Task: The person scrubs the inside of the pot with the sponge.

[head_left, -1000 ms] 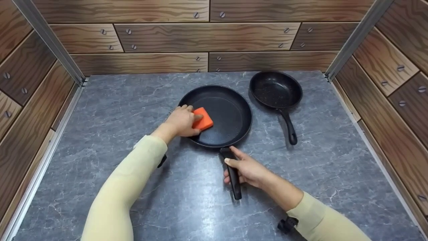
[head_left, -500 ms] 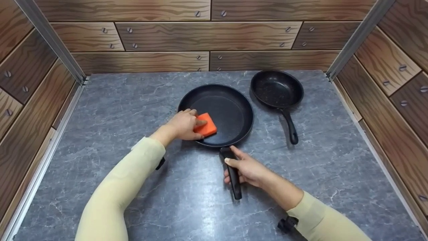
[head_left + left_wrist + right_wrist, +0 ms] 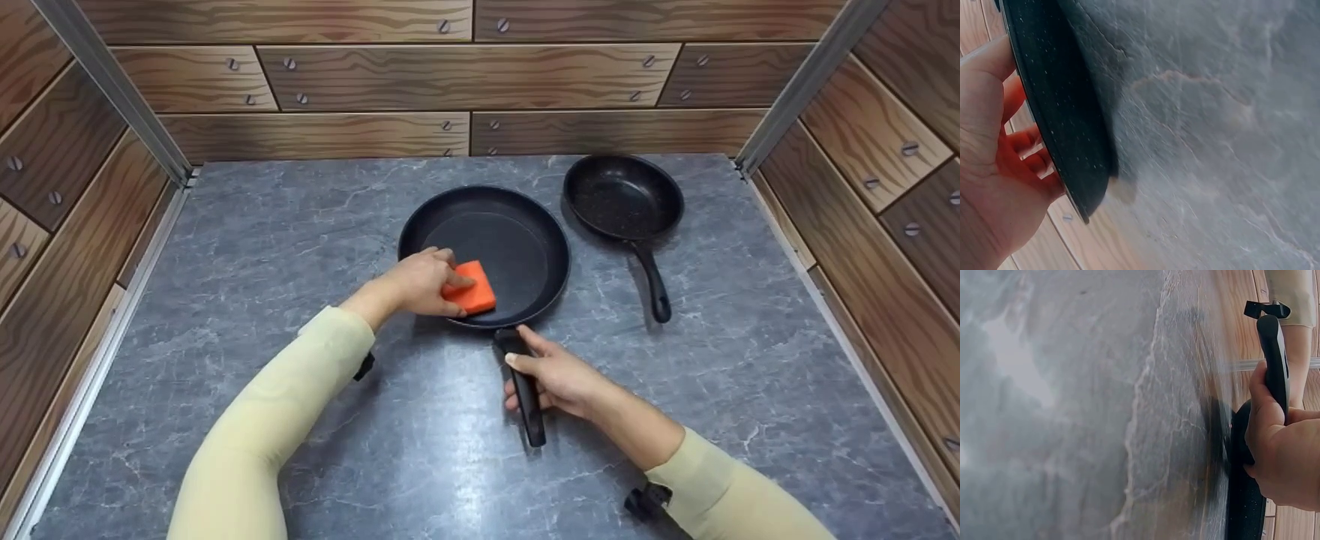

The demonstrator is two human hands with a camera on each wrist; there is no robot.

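Left sleeve [image 3: 262, 420]: pale yellow, angled up toward the pan; the black clip [image 3: 364, 366] at its cuff, half hidden in the head view, shows plainly in the right wrist view.
Left hand [image 3: 426, 283]: reaches over the pan's left rim; its grip is clamped on the orange sponge, index finger lying on top, thumb at the near edge. The left wrist view gives the palm side and the curled fingers behind the rim.
Orange sponge [image 3: 478, 294]: inside the large pan, on the near left part of its floor, close to the rim; only the head view shows it clearly.
Large pan [image 3: 517, 255]: sits on the grey marbled tabletop [image 3: 247, 255]; the head view shows its plain dark inside, the left wrist view its pale-speckled outer wall.
Handle [image 3: 531, 412]: black, pointing toward the person; the right wrist view shows its rounded end standing clear of the fingers.
Right hand [image 3: 559, 381]: its grip is clamped round the handle, thumb on top, fingertips showing on the far side.
Small pan [image 3: 624, 199]: right of the large one, just apart, untouched, visible in the head view.
Right sleeve [image 3: 739, 487]: pale yellow, black mount [image 3: 646, 501] beneath.
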